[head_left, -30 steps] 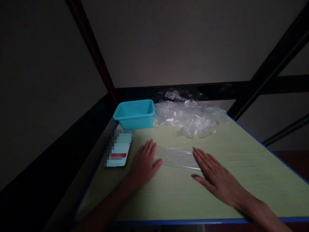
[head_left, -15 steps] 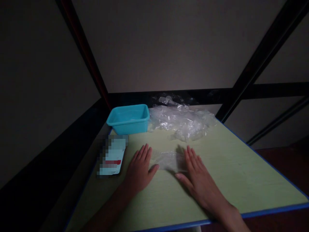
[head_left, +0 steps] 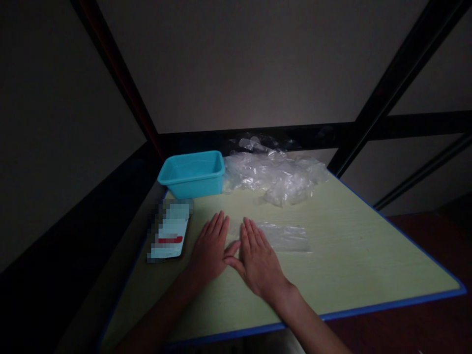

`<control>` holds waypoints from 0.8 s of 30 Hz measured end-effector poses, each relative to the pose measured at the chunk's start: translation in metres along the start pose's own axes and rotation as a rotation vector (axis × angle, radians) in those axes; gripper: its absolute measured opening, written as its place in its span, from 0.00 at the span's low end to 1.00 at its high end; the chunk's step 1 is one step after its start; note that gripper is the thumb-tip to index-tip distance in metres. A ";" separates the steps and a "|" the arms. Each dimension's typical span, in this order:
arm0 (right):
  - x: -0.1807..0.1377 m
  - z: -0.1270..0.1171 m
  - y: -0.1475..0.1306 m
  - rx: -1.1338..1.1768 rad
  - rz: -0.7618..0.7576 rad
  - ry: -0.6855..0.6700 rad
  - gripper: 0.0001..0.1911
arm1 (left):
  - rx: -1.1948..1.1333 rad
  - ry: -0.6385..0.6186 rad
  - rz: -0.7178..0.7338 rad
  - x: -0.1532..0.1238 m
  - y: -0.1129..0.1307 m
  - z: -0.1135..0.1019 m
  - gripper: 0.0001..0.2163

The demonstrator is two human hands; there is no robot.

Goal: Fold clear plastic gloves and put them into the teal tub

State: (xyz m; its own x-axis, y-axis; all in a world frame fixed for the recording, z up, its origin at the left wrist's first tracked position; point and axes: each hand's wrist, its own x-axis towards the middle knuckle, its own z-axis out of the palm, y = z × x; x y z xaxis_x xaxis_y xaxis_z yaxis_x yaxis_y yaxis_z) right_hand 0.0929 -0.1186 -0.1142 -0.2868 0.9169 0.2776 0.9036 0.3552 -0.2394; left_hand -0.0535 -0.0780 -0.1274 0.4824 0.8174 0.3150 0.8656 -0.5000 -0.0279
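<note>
A clear plastic bag (head_left: 289,238) lies flat on the pale green table, its right part showing beyond my fingers. My left hand (head_left: 211,246) rests palm down at the bag's left end, fingers stretched out. Close beside it, my right hand (head_left: 258,255) lies flat over the left part of the bag, with the thumbs of both hands nearly meeting. Neither hand grips anything. What lies under the palms is hidden.
A turquoise plastic basin (head_left: 195,188) stands at the back left. Beside it is a heap of crumpled clear plastic bags (head_left: 273,172). A phone (head_left: 173,228), partly blurred out, lies left of my hands. The table (head_left: 368,265) has a blue edge.
My right hand has slid left across the bag toward my left hand, uncovering the bag's right end. My left hand stays at the left end. The camera view has shifted slightly.
</note>
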 end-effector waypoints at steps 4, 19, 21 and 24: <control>-0.005 -0.001 0.007 -0.034 0.051 0.027 0.46 | -0.005 -0.024 0.002 0.002 0.003 -0.005 0.29; -0.051 -0.022 0.076 -0.212 0.162 0.149 0.46 | -0.002 -0.047 -0.028 0.004 0.006 -0.011 0.27; -0.058 -0.024 0.088 -0.234 0.178 0.164 0.45 | -0.005 -0.047 -0.028 0.004 0.006 -0.010 0.27; -0.067 -0.024 0.100 -0.261 0.191 0.185 0.44 | -0.018 -0.040 -0.027 0.003 0.004 -0.008 0.28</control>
State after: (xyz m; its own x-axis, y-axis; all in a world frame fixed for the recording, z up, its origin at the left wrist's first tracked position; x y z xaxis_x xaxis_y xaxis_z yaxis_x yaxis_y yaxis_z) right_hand 0.2105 -0.1484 -0.1340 -0.0648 0.9053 0.4198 0.9929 0.1007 -0.0639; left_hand -0.0496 -0.0803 -0.1188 0.4643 0.8412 0.2770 0.8759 -0.4825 -0.0027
